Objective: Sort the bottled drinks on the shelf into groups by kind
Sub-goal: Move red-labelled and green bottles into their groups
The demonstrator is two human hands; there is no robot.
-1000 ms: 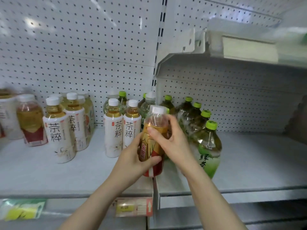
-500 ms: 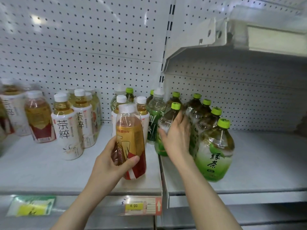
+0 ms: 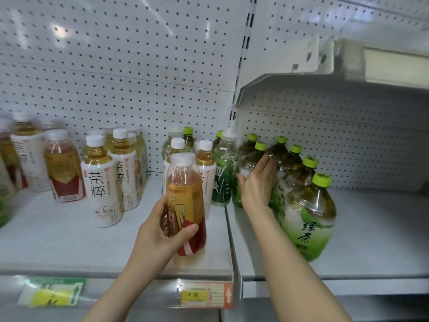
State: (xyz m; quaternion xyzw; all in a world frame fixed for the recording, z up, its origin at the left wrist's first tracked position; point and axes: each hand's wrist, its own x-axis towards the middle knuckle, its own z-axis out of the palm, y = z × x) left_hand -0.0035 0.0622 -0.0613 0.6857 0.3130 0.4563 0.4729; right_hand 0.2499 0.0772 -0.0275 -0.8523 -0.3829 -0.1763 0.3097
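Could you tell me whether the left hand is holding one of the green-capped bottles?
No, the left hand grips a white-capped amber drink bottle with a gold and red label.

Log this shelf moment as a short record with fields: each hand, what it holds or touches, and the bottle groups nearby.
left hand: wrapped around a red-and-gold labelled bottle, white cap, held upright at the shelf front
right hand: fingers spread against a green-capped bottle, not closed around it
matching bottle: another red-and-gold one stands at the left
white-label group: tea bottles left of centre
green tea group: green-capped bottles in a row on the right
shelf: white, price tag on its front edge
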